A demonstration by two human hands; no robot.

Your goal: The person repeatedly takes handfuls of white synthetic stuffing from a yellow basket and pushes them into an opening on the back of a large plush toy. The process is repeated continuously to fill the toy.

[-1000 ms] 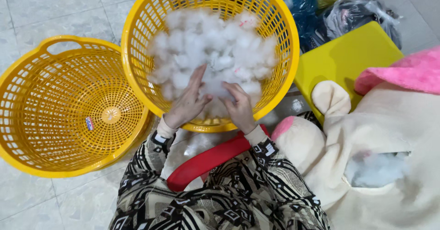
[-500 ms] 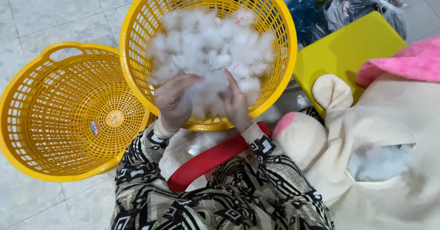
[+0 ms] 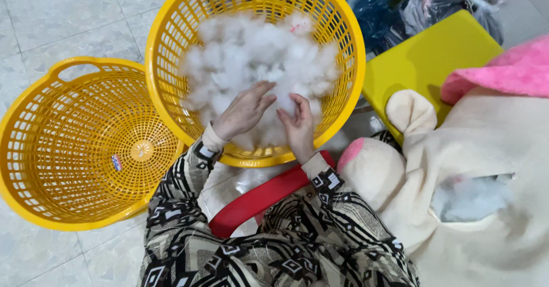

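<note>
- White fluffy stuffing (image 3: 257,52) fills the bottom of a yellow plastic basket (image 3: 171,30), which is tilted toward the person in the far middle of the scene.
- Both hands are inside this basket, side by side, at the near edge of the white pile.
- The left hand (image 3: 243,112) lies flat on the stuffing, its fingers stretched out and loose, not closed on anything.
- The right hand (image 3: 297,124) is just beside it, fingers bent a little and pressing into the fluff; I cannot tell if it grips a tuft.
- The two hands are close but do not touch each other.
- A second yellow basket (image 3: 74,150) lies at the left on the tiled floor (image 3: 57,12), with its rim touching the first one.
- At the right lies a cream plush toy (image 3: 486,167) with a pink patch; some pale filling shows in its open seam.
- Far right, a yellow-green stool (image 3: 423,64) and a pink cloth (image 3: 509,70) lie near the toy.
- A red band (image 3: 257,198) crosses the person's lap, near the patterned sleeves (image 3: 177,207).
</note>
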